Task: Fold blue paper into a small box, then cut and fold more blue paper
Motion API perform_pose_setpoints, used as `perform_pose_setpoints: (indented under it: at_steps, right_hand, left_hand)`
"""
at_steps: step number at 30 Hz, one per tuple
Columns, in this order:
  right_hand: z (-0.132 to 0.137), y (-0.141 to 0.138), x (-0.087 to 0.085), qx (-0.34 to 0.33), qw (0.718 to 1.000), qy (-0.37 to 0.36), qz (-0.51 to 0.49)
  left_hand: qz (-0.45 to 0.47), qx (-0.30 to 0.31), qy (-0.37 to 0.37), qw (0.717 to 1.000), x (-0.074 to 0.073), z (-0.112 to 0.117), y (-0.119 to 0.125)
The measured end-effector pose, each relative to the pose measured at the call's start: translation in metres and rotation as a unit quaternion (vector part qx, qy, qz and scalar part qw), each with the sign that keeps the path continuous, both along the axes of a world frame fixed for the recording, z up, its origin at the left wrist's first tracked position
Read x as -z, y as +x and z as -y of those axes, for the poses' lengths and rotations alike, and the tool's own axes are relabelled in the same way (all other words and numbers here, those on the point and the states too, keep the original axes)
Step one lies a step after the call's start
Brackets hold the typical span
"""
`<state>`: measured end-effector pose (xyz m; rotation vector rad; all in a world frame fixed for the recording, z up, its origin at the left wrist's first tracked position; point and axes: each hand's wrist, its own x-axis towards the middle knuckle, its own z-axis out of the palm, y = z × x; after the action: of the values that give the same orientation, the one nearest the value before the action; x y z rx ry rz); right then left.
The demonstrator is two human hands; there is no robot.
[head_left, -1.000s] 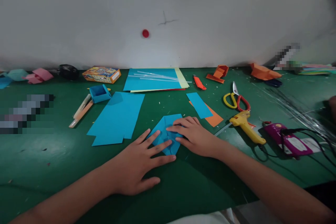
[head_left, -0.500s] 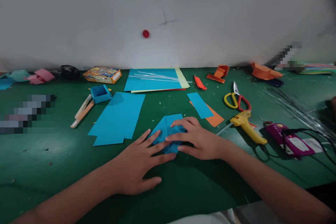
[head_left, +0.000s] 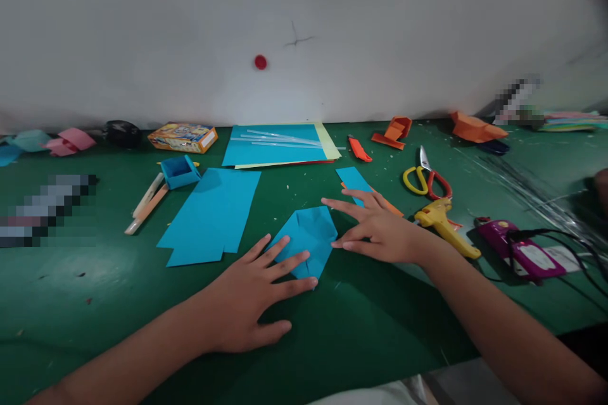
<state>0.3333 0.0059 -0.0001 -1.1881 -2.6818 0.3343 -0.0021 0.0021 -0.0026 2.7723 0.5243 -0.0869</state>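
Note:
A folded blue paper piece (head_left: 308,234) lies flat on the green table (head_left: 95,304) in front of me. My left hand (head_left: 247,294) rests open on the table, its fingertips pressing on the paper's lower left part. My right hand (head_left: 375,228) is open with fingers spread, just to the right of the folded paper, its fingertips at the paper's right edge. Neither hand holds anything.
A large blue sheet (head_left: 211,212) lies left of the fold, a small blue paper box (head_left: 179,171) and sticks (head_left: 147,199) beyond it. More blue paper (head_left: 280,145), blue and orange scraps (head_left: 354,180), scissors (head_left: 425,177), a yellow glue gun (head_left: 444,224), a purple device with cables (head_left: 520,253) lie right.
My right hand has lifted off the folded paper and moved right, fingers now spread. The paper's upper part lies uncovered. The left hand has stayed put.

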Motion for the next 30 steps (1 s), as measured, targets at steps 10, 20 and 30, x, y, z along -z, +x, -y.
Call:
perform_pose_setpoints:
  at_steps: [10,20,30]
  right_hand:
    - [-0.003,0.0,-0.003,0.014,1.0,-0.004,0.001]
    - [-0.008,0.01,0.005,0.076,0.989,0.121,0.035]
    - [-0.012,0.003,0.017,0.099,0.989,0.084,0.071]
  left_hand:
    - [-0.01,-0.006,0.004,1.0,0.001,0.001,0.0]
    - [-0.006,-0.009,-0.004,1.0,0.002,0.0,-0.001]
    - [0.025,0.031,0.031,0.999,0.005,-0.013,-0.006]
